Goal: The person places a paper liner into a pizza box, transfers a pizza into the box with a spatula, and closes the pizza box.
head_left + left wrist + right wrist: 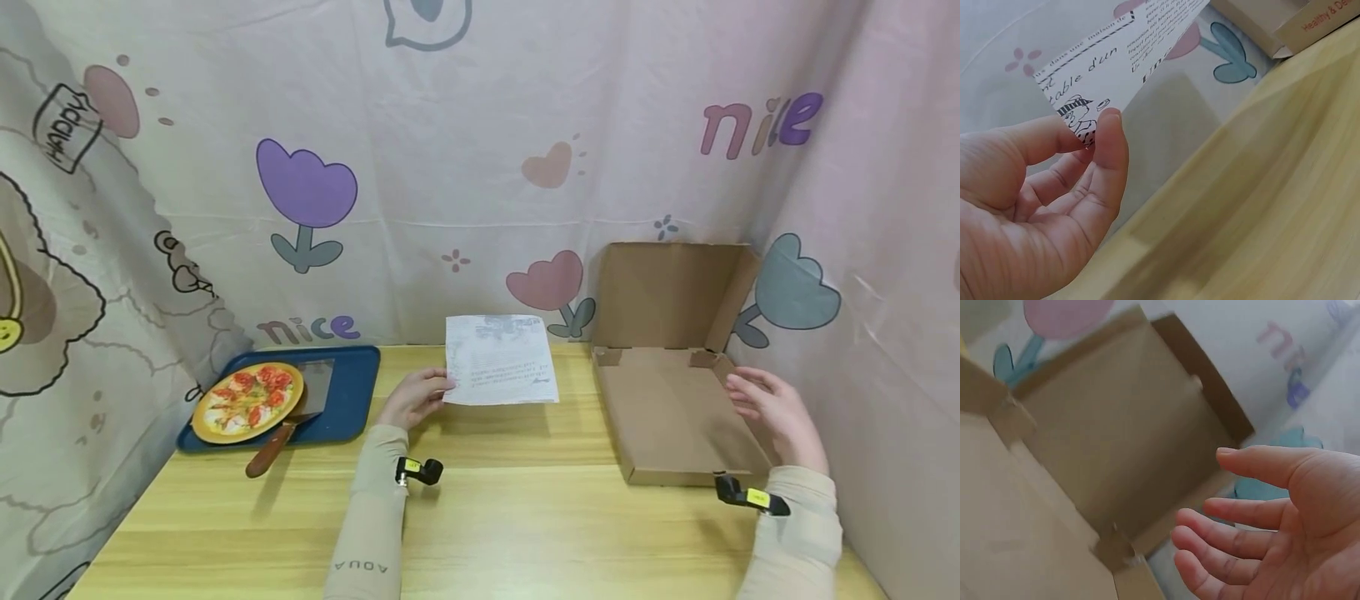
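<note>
A white sheet of printed paper (pixel 501 360) hangs above the middle of the table, its lower left corner pinched between the thumb and fingers of my left hand (pixel 415 398). In the left wrist view the paper (pixel 1094 75) shows lettering and a small cartoon figure beside the fingertips. My right hand (pixel 780 417) hovers over the right side of an open cardboard pizza box (pixel 675 408), holding nothing. In the right wrist view its fingers (pixel 1235 540) are relaxed and spread, apart from the box's raised lid (pixel 1129 412).
At the left a blue tray (pixel 351 392) carries a pizza (pixel 249 402) and a pizza server with a wooden handle (pixel 270 450) that sticks out over the tray's front edge. A patterned curtain (pixel 450 167) closes off the back and both sides of the wooden table (pixel 525 533).
</note>
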`<action>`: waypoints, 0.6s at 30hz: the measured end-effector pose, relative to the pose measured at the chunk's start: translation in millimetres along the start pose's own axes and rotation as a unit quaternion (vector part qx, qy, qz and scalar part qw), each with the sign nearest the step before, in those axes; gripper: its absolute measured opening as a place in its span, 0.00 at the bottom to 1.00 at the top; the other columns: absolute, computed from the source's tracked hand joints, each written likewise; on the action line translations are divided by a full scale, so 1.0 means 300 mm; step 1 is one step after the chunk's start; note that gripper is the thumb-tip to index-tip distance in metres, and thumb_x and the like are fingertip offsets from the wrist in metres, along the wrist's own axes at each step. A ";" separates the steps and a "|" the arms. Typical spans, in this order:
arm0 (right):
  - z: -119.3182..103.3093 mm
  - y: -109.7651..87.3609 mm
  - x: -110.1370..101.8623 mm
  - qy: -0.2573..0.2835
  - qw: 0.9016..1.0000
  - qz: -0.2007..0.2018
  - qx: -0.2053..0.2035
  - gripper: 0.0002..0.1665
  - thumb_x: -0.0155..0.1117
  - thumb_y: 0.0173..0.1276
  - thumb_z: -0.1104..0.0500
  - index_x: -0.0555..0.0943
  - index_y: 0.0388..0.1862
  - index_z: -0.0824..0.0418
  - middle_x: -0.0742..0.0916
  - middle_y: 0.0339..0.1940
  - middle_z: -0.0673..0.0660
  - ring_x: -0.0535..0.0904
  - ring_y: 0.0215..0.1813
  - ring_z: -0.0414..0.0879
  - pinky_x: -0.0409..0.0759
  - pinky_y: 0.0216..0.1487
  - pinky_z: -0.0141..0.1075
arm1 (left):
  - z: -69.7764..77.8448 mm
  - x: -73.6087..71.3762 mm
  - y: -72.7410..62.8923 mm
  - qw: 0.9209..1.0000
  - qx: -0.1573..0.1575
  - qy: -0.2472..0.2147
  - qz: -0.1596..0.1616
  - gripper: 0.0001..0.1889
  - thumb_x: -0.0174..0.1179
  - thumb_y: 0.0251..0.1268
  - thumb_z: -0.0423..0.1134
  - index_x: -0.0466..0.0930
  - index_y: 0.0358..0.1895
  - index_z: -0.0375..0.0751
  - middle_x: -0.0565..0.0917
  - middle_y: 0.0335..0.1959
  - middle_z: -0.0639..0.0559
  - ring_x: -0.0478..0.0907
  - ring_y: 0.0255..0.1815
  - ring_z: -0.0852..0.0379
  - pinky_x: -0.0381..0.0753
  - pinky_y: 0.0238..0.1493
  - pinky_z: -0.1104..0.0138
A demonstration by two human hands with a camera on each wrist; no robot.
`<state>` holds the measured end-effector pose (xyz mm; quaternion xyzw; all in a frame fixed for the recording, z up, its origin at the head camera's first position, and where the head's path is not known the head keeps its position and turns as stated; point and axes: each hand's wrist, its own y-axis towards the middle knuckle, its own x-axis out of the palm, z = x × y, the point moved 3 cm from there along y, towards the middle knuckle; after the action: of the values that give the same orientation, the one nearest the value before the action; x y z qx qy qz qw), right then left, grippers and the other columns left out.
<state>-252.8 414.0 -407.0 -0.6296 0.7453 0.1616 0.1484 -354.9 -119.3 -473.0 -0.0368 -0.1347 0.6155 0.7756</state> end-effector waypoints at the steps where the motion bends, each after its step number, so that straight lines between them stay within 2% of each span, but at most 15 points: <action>1: 0.013 -0.004 -0.013 -0.003 1.000 0.009 0.000 0.40 0.55 0.74 0.48 0.58 0.69 0.77 0.79 0.33 0.24 0.77 0.36 0.21 0.81 0.39 0.22 | 0.002 0.008 -0.001 1.000 0.004 -0.002 -0.005 0.11 0.63 0.62 0.30 0.76 0.47 0.35 0.85 0.38 0.50 0.82 0.35 0.60 0.81 0.38 0.70; 4: 0.053 -0.017 -0.045 -0.021 0.999 0.043 0.015 0.41 0.55 0.74 0.47 0.58 0.70 0.77 0.76 0.34 0.23 0.75 0.34 0.19 0.79 0.37 0.20 | 0.008 0.030 -0.003 1.000 0.003 -0.009 -0.005 0.12 0.63 0.62 0.30 0.76 0.48 0.34 0.85 0.39 0.49 0.83 0.37 0.59 0.82 0.39 0.69; 7: 0.085 -0.026 -0.067 -0.066 0.994 0.072 0.041 0.41 0.52 0.75 0.45 0.58 0.72 0.75 0.84 0.46 0.46 0.73 0.35 0.20 0.77 0.35 0.19 | 0.013 0.053 -0.002 1.000 -0.002 -0.017 0.001 0.13 0.60 0.63 0.28 0.74 0.50 0.32 0.83 0.40 0.49 0.82 0.38 0.59 0.82 0.40 0.69; 8: 0.095 -0.028 -0.072 -0.086 0.992 0.079 0.050 0.41 0.51 0.75 0.45 0.58 0.72 0.75 0.84 0.52 0.56 0.76 0.37 0.26 0.75 0.36 0.21 | 0.016 0.061 -0.002 1.000 -0.003 -0.020 0.002 0.13 0.59 0.64 0.27 0.73 0.51 0.32 0.83 0.41 0.49 0.82 0.38 0.59 0.82 0.40 0.69; 9: 0.104 -0.030 -0.077 -0.106 0.989 0.081 0.060 0.41 0.49 0.76 0.45 0.57 0.73 0.75 0.80 0.58 0.67 0.79 0.41 0.34 0.78 0.41 0.26 | 0.019 0.069 -0.002 1.000 -0.005 -0.023 0.003 0.13 0.58 0.64 0.27 0.72 0.51 0.32 0.83 0.41 0.49 0.82 0.38 0.60 0.82 0.40 0.69; 11: 0.120 -0.031 -0.083 -0.141 0.984 0.077 0.070 0.40 0.46 0.77 0.46 0.56 0.73 0.76 0.68 0.67 0.80 0.79 0.52 0.54 0.79 0.51 0.40 | 0.025 0.086 -0.001 1.000 0.000 -0.025 -0.004 0.12 0.57 0.65 0.26 0.72 0.51 0.31 0.82 0.41 0.49 0.82 0.38 0.60 0.82 0.39 0.70; 12: 0.128 -0.030 -0.087 -0.155 0.982 0.075 0.075 0.40 0.45 0.77 0.46 0.56 0.73 0.76 0.67 0.67 0.81 0.75 0.57 0.64 0.77 0.56 0.48 | 0.028 0.095 -0.001 1.000 0.001 -0.025 -0.007 0.12 0.57 0.65 0.26 0.72 0.51 0.31 0.82 0.40 0.49 0.82 0.38 0.59 0.81 0.38 0.69; 14: 0.142 -0.029 -0.092 -0.170 0.980 0.069 0.078 0.39 0.43 0.78 0.47 0.55 0.72 0.78 0.65 0.67 0.82 0.64 0.65 0.75 0.68 0.62 0.61 | 0.034 0.117 -0.002 1.000 0.001 -0.026 -0.012 0.13 0.57 0.65 0.25 0.72 0.51 0.31 0.82 0.41 0.49 0.82 0.38 0.59 0.81 0.38 0.69; 15: 0.148 -0.029 -0.094 -0.170 0.980 0.066 0.079 0.39 0.43 0.78 0.48 0.55 0.72 0.78 0.64 0.67 0.83 0.62 0.66 0.76 0.63 0.64 0.65 | 0.036 0.128 -0.002 1.000 0.001 -0.026 -0.015 0.13 0.57 0.65 0.25 0.72 0.52 0.31 0.82 0.41 0.49 0.82 0.38 0.59 0.81 0.38 0.69; 18: 0.165 -0.030 -0.098 -0.182 0.978 0.060 0.082 0.36 0.42 0.78 0.52 0.57 0.69 0.81 0.64 0.67 0.83 0.62 0.66 0.77 0.63 0.64 0.65 | 0.040 0.164 -0.001 0.999 0.003 -0.029 -0.024 0.14 0.57 0.65 0.25 0.72 0.53 0.31 0.82 0.42 0.47 0.83 0.38 0.58 0.82 0.39 0.68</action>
<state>-238.4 460.0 -439.9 -0.5295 0.7530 0.2201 0.3227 -347.6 -73.3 -453.5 -0.0137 -0.1562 0.5979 0.7861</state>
